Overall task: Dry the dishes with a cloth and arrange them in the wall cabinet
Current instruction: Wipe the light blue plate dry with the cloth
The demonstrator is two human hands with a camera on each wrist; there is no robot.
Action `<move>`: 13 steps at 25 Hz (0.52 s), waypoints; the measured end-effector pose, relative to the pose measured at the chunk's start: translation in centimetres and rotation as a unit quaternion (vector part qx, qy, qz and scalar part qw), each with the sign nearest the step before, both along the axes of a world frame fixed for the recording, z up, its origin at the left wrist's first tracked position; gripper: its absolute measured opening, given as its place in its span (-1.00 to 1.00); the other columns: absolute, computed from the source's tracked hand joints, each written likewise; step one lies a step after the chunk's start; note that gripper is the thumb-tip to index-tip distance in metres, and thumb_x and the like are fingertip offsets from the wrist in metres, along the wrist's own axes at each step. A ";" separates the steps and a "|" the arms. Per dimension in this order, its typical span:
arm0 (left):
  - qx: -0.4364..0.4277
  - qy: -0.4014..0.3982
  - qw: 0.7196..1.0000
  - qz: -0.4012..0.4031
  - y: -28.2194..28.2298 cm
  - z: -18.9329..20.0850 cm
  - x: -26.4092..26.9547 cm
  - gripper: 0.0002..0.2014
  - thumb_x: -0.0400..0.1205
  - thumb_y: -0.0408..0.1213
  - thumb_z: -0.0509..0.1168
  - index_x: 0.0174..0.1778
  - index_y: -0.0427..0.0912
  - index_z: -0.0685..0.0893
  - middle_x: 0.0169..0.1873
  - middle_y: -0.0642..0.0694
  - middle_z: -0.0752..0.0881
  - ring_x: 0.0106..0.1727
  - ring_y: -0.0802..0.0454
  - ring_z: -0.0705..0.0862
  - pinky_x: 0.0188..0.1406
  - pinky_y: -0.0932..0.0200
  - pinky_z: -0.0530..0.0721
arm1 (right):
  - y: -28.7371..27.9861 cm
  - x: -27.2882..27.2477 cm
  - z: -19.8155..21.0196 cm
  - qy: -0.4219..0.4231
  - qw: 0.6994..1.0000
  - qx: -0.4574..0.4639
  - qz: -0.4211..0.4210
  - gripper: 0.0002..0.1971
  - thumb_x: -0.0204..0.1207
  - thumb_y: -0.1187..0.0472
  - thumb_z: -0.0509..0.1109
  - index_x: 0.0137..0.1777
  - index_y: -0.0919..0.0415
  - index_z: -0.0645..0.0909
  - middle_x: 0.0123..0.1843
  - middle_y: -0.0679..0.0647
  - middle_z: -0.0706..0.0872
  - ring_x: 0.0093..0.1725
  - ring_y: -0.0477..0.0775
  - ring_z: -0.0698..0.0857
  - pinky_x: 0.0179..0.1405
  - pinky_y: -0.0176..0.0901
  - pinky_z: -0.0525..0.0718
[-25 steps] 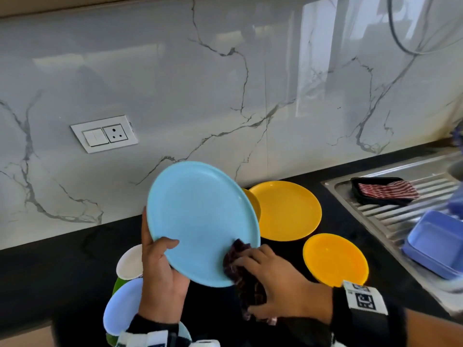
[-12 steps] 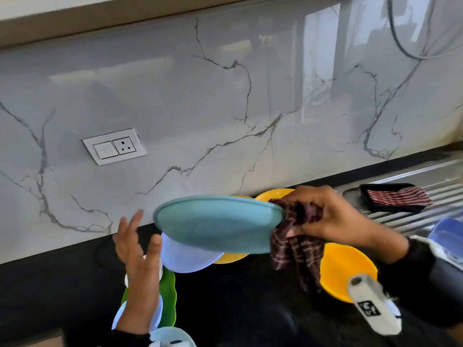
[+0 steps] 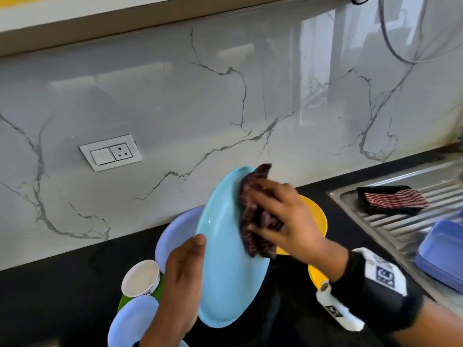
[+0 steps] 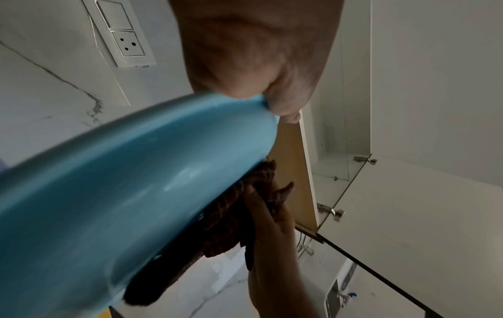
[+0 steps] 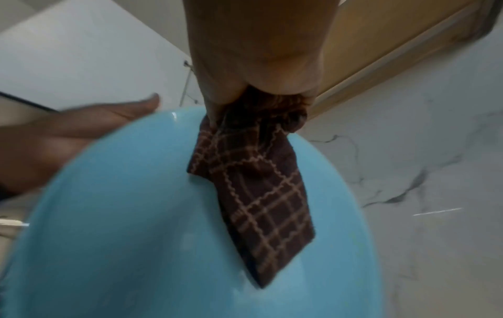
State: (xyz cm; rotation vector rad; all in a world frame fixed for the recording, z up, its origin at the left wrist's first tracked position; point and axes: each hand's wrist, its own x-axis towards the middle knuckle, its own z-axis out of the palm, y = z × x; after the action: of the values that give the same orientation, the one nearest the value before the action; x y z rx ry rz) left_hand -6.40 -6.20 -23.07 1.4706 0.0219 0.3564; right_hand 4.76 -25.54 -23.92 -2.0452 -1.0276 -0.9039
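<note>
drying is the step in hand: the round light-blue plastic plate (image 3: 225, 266) is held up over the black desk (image 3: 62, 291), above the near part where the other dishes sit, and tipped almost on edge. its long axis in the head view runs from low near the person up and away toward the marble wall, its hollow eating face turned to the right. the left hand (image 3: 183, 284) props the plate's left rim with thumb on the rim and fingers behind, hidden. the right hand (image 3: 283, 219) has its fingers spread and bunched over a dark brown checked cloth (image 3: 255, 216), pressing it onto the upper part of the hollow face.

by my judgement the wipe is partway: the lower face shows no cloth on it. the next move calls for sweeping the cloth down across it while the left hand braces against the push, then lifting the plate toward the open white wall cabinet (image 4: 340, 167).
</note>
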 end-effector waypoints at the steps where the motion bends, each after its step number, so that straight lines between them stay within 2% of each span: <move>1: -0.015 -0.012 1.000 0.003 -0.3 0.3 0.1 -0.34 0.06 0.50 0.50 -0.16 0.06 0.87 -0.15 -0.05 0.86 -0.06 0.08 0.80 -0.09 0.18 0.76 | 1.1 -1.2 0.1 -0.015 0.999 -0.029 0.011 -0.44 0.48 -0.05 0.42 0.48 0.00 0.46 0.46 0.07 0.49 0.17 0.23 0.58 0.15 -0.07 0.55; 2: -0.032 -0.023 0.999 0.000 -0.5 0.6 0.2 -0.29 0.02 0.54 0.49 -0.14 0.05 0.88 -0.15 -0.07 0.86 -0.08 0.07 0.82 -0.13 0.16 0.77 | 2.1 -2.4 0.0 -0.034 0.998 -0.052 0.026 -0.45 0.51 -0.05 0.39 0.50 0.00 0.46 0.49 0.07 0.46 0.18 0.26 0.58 0.15 -0.04 0.56; 4: -0.065 -0.026 0.997 -0.021 -0.7 1.0 -0.2 -0.18 0.02 0.58 0.45 -0.06 -0.02 0.87 -0.06 -0.19 0.85 0.00 -0.08 0.82 -0.04 -0.05 0.78 | 3.5 -4.7 -0.6 -0.083 0.989 -0.104 0.066 -0.50 0.57 -0.09 0.34 0.49 0.01 0.52 0.54 0.06 0.46 0.24 0.30 0.59 0.13 0.05 0.59; 5: -0.068 -0.020 0.997 -0.033 -0.7 0.9 -0.5 -0.17 0.02 0.60 0.43 -0.07 -0.02 0.87 -0.04 -0.20 0.84 0.01 -0.10 0.82 -0.03 -0.08 0.78 | 3.9 -5.7 -0.9 -0.103 0.985 -0.116 0.077 -0.54 0.58 -0.10 0.34 0.45 0.00 0.57 0.54 0.02 0.48 0.24 0.30 0.60 0.06 0.07 0.60; 7: -0.046 -0.011 0.998 -0.041 -0.8 0.5 -0.9 -0.20 0.10 0.61 0.36 -0.13 -0.05 0.86 -0.11 -0.22 0.81 -0.08 -0.06 0.79 -0.14 -0.04 0.73 | 4.2 -6.6 -0.8 -0.132 0.984 -0.090 0.082 -0.63 0.61 -0.08 0.31 0.34 -0.01 0.67 0.47 -0.03 0.57 0.13 0.26 0.65 -0.08 0.05 0.62; 8: -0.032 -0.011 0.999 -0.032 -0.8 0.2 -1.0 -0.22 0.15 0.60 0.33 -0.16 -0.08 0.82 -0.17 -0.23 0.75 -0.12 -0.08 0.73 -0.13 -0.05 0.66 | 4.2 -6.3 -0.4 -0.137 0.985 -0.065 0.081 -0.66 0.62 -0.05 0.28 0.31 0.00 0.69 0.43 -0.02 0.62 0.09 0.26 0.66 -0.08 0.05 0.62; 10: -0.001 -0.027 1.000 -0.006 -0.6 -0.6 -1.0 -0.21 0.15 0.61 0.36 -0.25 -0.16 0.74 -0.23 -0.25 0.67 -0.16 -0.12 0.59 -0.08 -0.09 0.53 | 4.0 -4.7 1.0 -0.101 0.993 -0.017 0.054 -0.61 0.50 0.05 0.27 0.30 0.04 0.66 0.38 0.04 0.66 0.08 0.23 0.62 0.02 0.02 0.59; 11: 0.010 -0.036 0.999 0.005 -0.7 -0.6 -1.0 -0.25 0.13 0.60 0.38 -0.29 -0.10 0.77 -0.26 -0.21 0.70 -0.16 -0.09 0.59 -0.10 -0.08 0.54 | 3.6 -3.3 1.7 -0.054 0.998 0.021 0.024 -0.54 0.39 0.05 0.27 0.31 0.06 0.65 0.36 0.04 0.66 0.09 0.19 0.57 0.04 -0.01 0.58; 13: -0.012 -0.036 0.999 0.002 -0.8 -0.3 -1.2 -0.30 0.02 0.58 0.46 -0.30 0.00 0.84 -0.26 -0.06 0.81 -0.22 -0.02 0.74 -0.20 0.04 0.70 | 2.7 -0.9 2.6 0.072 0.990 0.114 -0.047 -0.43 0.30 0.00 0.22 0.33 0.08 0.65 0.32 -0.04 0.67 0.12 0.13 0.49 0.01 0.03 0.61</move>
State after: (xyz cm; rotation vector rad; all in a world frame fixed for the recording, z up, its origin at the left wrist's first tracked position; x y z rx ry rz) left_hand -7.57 -7.02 -23.40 1.4328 -0.0280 0.4103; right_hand 3.86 -22.83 -21.30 -1.9461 -0.7217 -0.8655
